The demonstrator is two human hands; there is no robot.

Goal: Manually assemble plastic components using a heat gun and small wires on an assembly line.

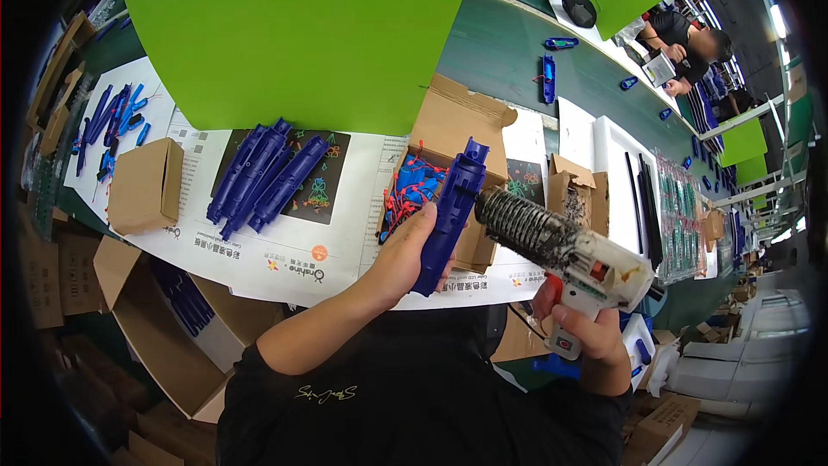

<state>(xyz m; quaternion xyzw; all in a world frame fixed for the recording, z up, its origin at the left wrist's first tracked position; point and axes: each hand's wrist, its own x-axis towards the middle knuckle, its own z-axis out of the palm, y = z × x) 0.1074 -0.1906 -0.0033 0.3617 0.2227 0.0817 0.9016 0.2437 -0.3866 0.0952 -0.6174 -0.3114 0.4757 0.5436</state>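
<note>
My left hand [398, 252] is closed round a long dark-blue plastic housing shell [452, 217], tilted with its upper end away from me. My right hand [593, 334] grips the handle of a white hot glue gun [612, 266] with a red trigger and a stained, coil-wrapped barrel. The gun's nozzle points left at the shell, close to its right side; whether they touch I cannot tell. Behind the shell, an open cardboard box [461, 125] holds blue parts with red wires [418, 179]. Several similar blue shells [269, 174] lie on the printed sheet to the left.
A green panel [297, 34] stands across the far side. A small carton [145, 185] and more blue parts [108, 121] are at left. Below, an open box [185, 315] holds shells. At right are circuit boards [681, 216]; beyond, a co-worker [686, 47] sits by a green bench.
</note>
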